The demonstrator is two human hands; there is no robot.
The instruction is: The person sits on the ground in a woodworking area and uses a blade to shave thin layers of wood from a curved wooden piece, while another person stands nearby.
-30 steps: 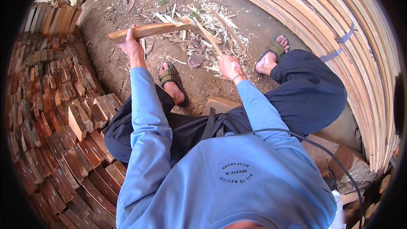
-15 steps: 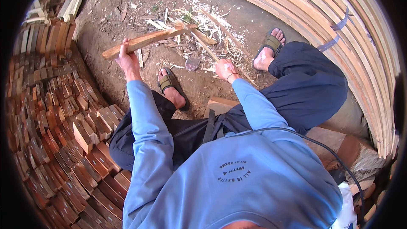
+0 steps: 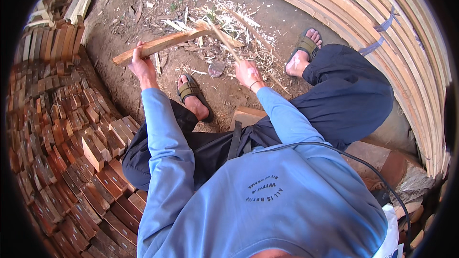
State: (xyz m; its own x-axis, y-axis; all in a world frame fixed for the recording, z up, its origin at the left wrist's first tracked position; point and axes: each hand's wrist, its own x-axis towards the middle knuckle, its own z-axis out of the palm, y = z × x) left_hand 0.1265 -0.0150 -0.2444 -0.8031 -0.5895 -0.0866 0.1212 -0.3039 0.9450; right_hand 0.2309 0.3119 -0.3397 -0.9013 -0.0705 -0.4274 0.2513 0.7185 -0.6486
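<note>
My left hand [image 3: 143, 68] is wrapped round the near left end of a long, rough piece of wood [image 3: 168, 44], which slants up to the right above the ground. In my right hand [image 3: 248, 74] is a slim, pale wooden handle [image 3: 226, 43], closed in the fingers. Its far end reaches the far right end of the wood; whatever sits on that end cannot be made out. Below both lie pale wood shavings [image 3: 246, 38] and a flat loose piece of wood [image 3: 232, 41].
Rows of stacked short wood blocks [image 3: 98, 150] rise on my left. Long pale planks [image 3: 406, 43] curve along the right and far side. My sandalled feet, the left [image 3: 193, 102] and right [image 3: 302, 57], flank the shavings. A black cable [image 3: 370, 167] crosses my shirt.
My right hand has moved slightly left and up, and the handle now stands steeper, its far end nearer the wood's tip. My left hand and the wood have shifted slightly left.
</note>
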